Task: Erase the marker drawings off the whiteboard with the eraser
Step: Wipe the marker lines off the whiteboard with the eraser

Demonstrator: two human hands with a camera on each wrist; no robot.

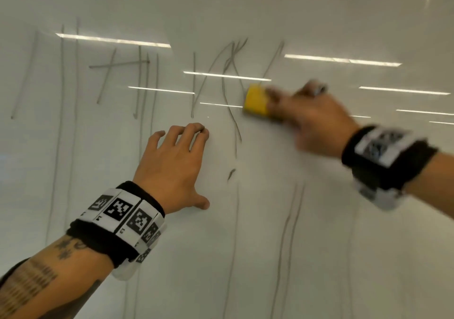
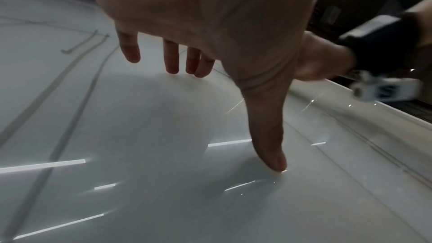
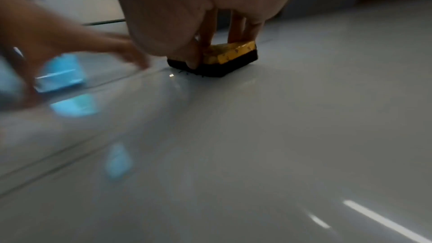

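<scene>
A glossy whiteboard [image 1: 319, 208] fills the head view, covered with thin grey marker lines [image 1: 228, 90]. My right hand [image 1: 312, 119] grips a yellow eraser [image 1: 256, 100] with a black felt base and presses it on the board beside the scribble; the hand is blurred. In the right wrist view the eraser [image 3: 224, 58] sits felt-down on the whiteboard [image 3: 280, 136] with fingers over its top. My left hand [image 1: 172, 168] rests spread on the board, fingertips and thumb touching it. The left wrist view shows the left hand [image 2: 210, 34] and its thumb tip on the whiteboard [image 2: 140, 117].
More marker lines [image 1: 61, 97] run down the left part and lower middle [image 1: 292, 232] of the board. Ceiling lights reflect as bright streaks [image 1: 113, 40]. In the left wrist view the board's edge [image 2: 374, 106] lies to the right, below my right wrist band [image 2: 383, 43].
</scene>
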